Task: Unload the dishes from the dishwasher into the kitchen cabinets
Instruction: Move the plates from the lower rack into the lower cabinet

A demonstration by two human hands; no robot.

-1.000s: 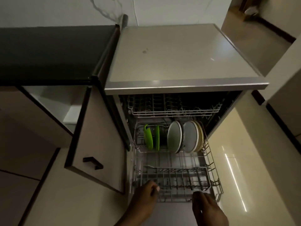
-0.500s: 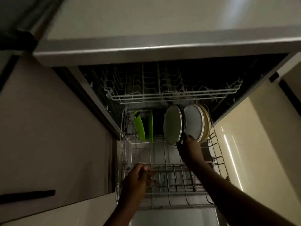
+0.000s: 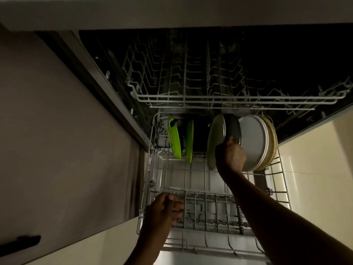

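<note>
The dishwasher's lower rack point(image 3: 282, 180) is pulled out below me. At its back stand two green plates point(image 3: 174, 140), a grey-green plate point(image 3: 214, 142), a dark plate point(image 3: 232, 127), white plates point(image 3: 252, 142) and a cream plate point(image 3: 272, 142), all on edge. My right hand point(image 3: 230, 157) reaches in between the grey-green and white plates, thumb and fingers closed on the dark plate's lower edge. My left hand point(image 3: 162, 211) is curled around the wire at the rack's front left corner.
The empty upper rack point(image 3: 229, 98) hangs above the plates inside the dark dishwasher. An open cabinet door point(image 3: 57, 131) with a black handle point(image 3: 21, 242) stands close on the left. A pale tiled floor point(image 3: 315, 169) lies to the right.
My head has dropped closer to the rack. My right hand went from the rack's front edge to the plates and closed on the dark one. My left hand stayed on the rack.
</note>
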